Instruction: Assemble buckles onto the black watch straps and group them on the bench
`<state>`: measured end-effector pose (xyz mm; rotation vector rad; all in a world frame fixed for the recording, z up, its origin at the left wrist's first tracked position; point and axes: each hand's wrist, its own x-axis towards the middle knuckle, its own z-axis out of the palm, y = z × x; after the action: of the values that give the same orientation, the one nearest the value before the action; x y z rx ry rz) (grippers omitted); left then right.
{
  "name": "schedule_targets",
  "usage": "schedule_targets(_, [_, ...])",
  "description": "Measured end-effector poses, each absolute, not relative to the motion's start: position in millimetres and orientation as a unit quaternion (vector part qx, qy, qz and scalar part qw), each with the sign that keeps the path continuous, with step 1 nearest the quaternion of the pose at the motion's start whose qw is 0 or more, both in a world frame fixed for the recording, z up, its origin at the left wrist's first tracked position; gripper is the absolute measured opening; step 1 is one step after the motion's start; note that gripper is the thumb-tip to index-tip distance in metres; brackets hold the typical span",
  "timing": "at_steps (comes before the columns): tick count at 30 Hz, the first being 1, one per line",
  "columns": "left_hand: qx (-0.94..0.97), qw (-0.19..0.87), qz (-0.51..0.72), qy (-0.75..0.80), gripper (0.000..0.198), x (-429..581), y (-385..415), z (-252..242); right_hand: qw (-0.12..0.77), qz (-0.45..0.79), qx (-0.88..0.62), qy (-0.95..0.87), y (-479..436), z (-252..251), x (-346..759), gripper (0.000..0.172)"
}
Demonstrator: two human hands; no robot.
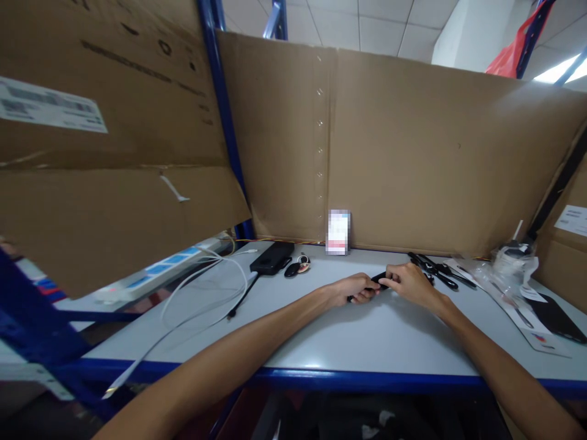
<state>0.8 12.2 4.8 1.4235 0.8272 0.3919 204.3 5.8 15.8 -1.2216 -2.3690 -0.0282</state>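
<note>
Both my hands meet at the middle of the grey table [376, 336]. My left hand [355, 288] is closed round one end of a small black object [380, 280], and my right hand [408, 281] pinches its other end. The object is mostly hidden by my fingers, so I cannot tell what it is. Just right of my right hand lies a pile of several similar black pieces [438, 269].
Cardboard walls [413, 153] close off the back and left. A black box [273, 258], a key fob [297, 266] and white cables [202, 293] lie at the left, a power strip [156, 272] beyond. Plastic bags [511, 263] and a dark flat item [554, 318] sit at the right.
</note>
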Motion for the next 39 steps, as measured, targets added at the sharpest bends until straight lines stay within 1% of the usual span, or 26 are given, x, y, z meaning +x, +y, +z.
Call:
schedule_targets(4, [0.641,0.657,0.165,0.361,0.028,0.7,13.8,1.9,0.203,-0.062,-0.456,-0.864,0.7,9.2,193.7,0.036])
schedule_targets(8, [0.635,0.666,0.168,0.353,0.028,-0.4,15.2,0.9,0.222,-0.03,-0.461,-0.859,0.5,11.6,193.8,0.043])
schedule_targets(9, [0.632,0.668,0.168,0.355,0.028,-0.5,15.5,1.0,0.236,-0.02,-0.461,-0.855,1.1,14.0,196.0,0.04])
schedule_targets(12, [0.625,0.671,0.169,0.362,0.028,-0.1,16.8,1.1,0.253,0.02,-0.448,-0.857,3.8,22.0,205.1,0.024])
schedule_targets(16, [0.621,0.674,0.163,0.365,0.028,0.2,18.3,1.1,0.223,0.06,-0.43,-0.873,5.8,26.0,212.0,0.021])
schedule_targets(20, [0.63,0.668,0.169,0.358,0.027,-0.1,16.7,1.7,0.226,0.008,-0.443,-0.868,2.8,20.8,206.0,0.017])
schedule_targets(22, [0.638,0.665,0.169,0.349,0.027,0.1,14.7,2.6,0.218,-0.02,-0.448,-0.867,1.1,16.3,200.9,0.021])
schedule_targets(26, [0.644,0.658,0.166,0.353,0.029,0.9,11.8,4.5,0.199,-0.06,-0.471,-0.858,0.3,8.2,193.1,0.034])
schedule_targets(30, [0.639,0.663,0.164,0.353,0.029,0.6,13.2,3.9,0.22,-0.03,-0.473,-0.853,2.0,7.9,192.2,0.043])
schedule_targets(32, [0.637,0.667,0.164,0.349,0.028,0.0,14.7,3.0,0.248,-0.007,-0.465,-0.85,3.6,11.3,195.8,0.04])
schedule_targets(34, [0.634,0.671,0.165,0.346,0.027,-0.5,15.7,2.6,0.261,0.024,-0.447,-0.855,5.4,15.7,201.6,0.029])
schedule_targets(35, [0.633,0.674,0.165,0.344,0.027,-0.7,16.0,2.6,0.258,0.043,-0.437,-0.861,6.3,17.9,204.7,0.025])
schedule_targets(37, [0.629,0.679,0.162,0.341,0.027,-0.8,15.9,3.3,0.244,0.066,-0.426,-0.869,7.6,21.0,209.9,0.023])
schedule_targets(39, [0.627,0.681,0.158,0.343,0.027,-0.4,15.4,4.3,0.236,0.056,-0.433,-0.868,8.0,22.0,212.1,0.021])
